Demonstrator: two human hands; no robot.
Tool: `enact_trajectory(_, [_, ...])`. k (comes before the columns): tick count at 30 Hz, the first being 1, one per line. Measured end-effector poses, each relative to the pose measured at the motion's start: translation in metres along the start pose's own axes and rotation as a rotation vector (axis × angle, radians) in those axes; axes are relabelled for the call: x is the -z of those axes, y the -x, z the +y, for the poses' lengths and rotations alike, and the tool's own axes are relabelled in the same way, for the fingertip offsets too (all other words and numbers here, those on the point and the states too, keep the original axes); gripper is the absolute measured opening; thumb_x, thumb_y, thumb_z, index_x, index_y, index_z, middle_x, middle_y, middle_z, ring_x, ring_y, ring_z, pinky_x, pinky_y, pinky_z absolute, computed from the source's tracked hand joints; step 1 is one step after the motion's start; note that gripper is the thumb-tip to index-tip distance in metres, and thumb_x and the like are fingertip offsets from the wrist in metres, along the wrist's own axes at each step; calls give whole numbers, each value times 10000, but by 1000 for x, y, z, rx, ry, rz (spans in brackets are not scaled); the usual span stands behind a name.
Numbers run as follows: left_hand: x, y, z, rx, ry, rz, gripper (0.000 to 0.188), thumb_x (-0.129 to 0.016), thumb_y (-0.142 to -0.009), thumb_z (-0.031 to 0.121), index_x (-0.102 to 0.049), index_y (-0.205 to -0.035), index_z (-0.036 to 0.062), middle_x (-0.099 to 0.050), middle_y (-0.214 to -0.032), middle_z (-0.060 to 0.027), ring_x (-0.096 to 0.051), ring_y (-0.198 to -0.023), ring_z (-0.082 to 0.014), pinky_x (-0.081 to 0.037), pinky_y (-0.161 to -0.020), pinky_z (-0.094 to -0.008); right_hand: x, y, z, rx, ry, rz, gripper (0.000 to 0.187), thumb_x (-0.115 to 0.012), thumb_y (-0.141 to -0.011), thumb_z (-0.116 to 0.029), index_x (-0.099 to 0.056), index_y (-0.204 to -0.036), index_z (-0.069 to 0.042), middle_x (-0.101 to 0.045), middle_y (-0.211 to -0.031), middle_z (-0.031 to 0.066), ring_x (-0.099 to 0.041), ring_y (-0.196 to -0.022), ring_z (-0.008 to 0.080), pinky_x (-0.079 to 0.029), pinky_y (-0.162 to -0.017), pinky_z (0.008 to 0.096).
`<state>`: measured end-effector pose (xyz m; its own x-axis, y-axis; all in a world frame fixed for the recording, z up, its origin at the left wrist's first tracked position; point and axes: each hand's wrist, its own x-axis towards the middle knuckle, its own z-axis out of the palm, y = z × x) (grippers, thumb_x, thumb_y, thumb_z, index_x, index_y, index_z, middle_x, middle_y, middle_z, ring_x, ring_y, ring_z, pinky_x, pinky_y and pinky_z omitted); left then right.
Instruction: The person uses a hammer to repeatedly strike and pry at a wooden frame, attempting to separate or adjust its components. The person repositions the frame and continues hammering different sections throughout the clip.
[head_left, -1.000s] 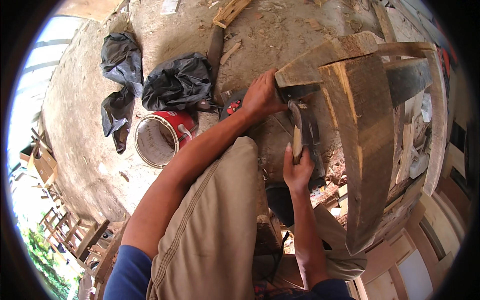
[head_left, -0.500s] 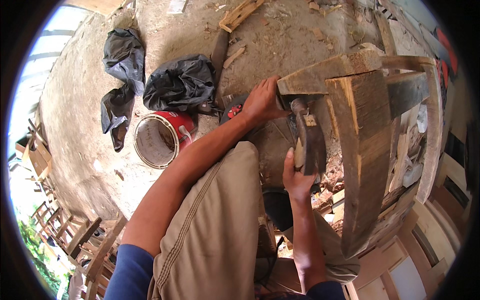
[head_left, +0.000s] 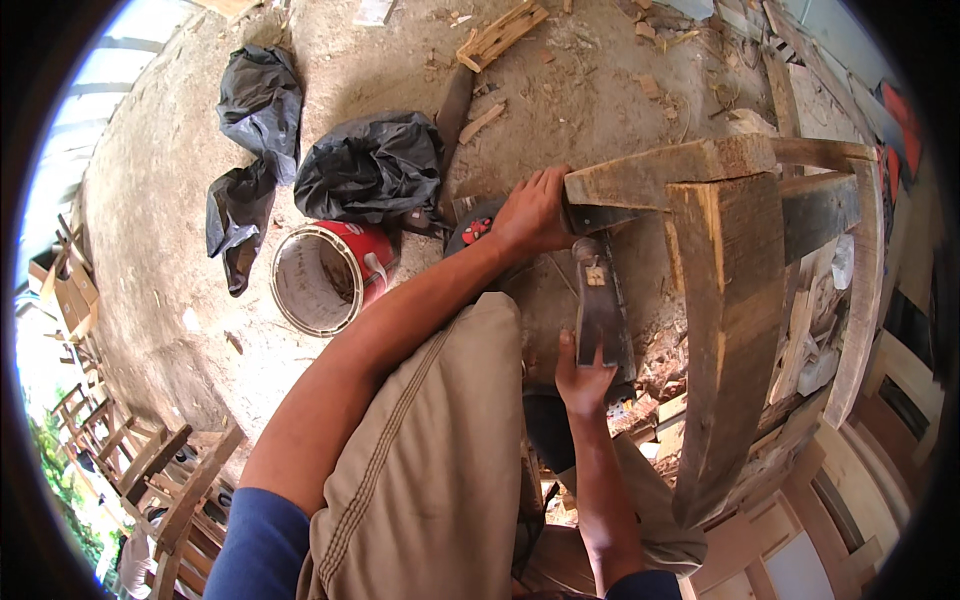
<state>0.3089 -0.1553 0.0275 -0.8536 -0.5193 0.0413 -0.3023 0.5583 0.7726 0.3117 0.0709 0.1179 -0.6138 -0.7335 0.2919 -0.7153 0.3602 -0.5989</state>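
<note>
My left hand (head_left: 537, 212) is closed around the left end of a rough wooden frame (head_left: 730, 320), where a top beam meets a dark strip. In my right hand (head_left: 585, 380) is a hammer (head_left: 600, 318), its dark metal head uppermost and a bit of pale wood showing in its eye. The head hides most of the handle and of my gripping fingers. One face of the hammer head lies just below my left hand, near the dark strip; I cannot tell whether they touch.
A red bucket (head_left: 375, 255) lies on its side to the left, near black plastic bags (head_left: 370, 165). Wood offcuts (head_left: 505, 35) are scattered on the dirt floor. Wooden frames (head_left: 170, 490) stand at lower left, and wood panels (head_left: 820, 500) at lower right.
The hammer has moved a little left and its head has turned straighter. My left hand keeps its hold on the frame. The whole view has shifted slightly.
</note>
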Motion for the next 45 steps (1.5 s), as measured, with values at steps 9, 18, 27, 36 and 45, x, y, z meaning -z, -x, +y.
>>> enact_trajectory(9, [5,0,8,34,-28,-41,1081,-904,-635,459,-355,-1425,-34,-550,-1335,-210,-524,-1291,-358,-430,-1057,-478,-3,16,13,-167,-86,74,359,-701,-934,-159,-628,-1199,72,-716,-972,246,-737,-827,362,-561,-682,416])
enact_trajectory(18, [4,1,2,14,3,-33,1093,-910,-630,465,-350,-1443,-5,-564,-1335,-209,-511,-1312,-357,-398,-1082,-483,-6,-3,11,-363,-180,32,335,-672,-973,-251,-632,-1045,73,-671,-723,211,-698,-647,388,-514,-555,427])
enact_trajectory(27, [6,-12,12,255,50,-136,1046,-951,-548,407,-436,-1408,109,-581,-1348,-173,-458,-1336,-390,-311,-1099,-519,-2,-2,21,-450,-169,-80,312,-689,-965,-270,-639,-1002,36,-663,-703,198,-692,-644,390,-501,-550,434])
enact_trajectory(36, [11,-19,-9,224,82,-276,1046,-899,-660,456,-385,-1500,104,-535,-1422,-190,-419,-1375,-412,-310,-1113,-585,-1,6,24,-364,-133,-37,296,-682,-972,-216,-636,-1077,56,-684,-724,170,-680,-587,302,-505,-540,392])
enact_trajectory(45, [9,-24,-3,336,110,-237,865,-914,-646,382,-528,-1414,283,-567,-1428,-50,-396,-1401,-372,-297,-1080,-639,0,8,28,-380,-137,-88,277,-689,-960,-176,-636,-1110,51,-697,-770,187,-708,-664,338,-521,-577,397])
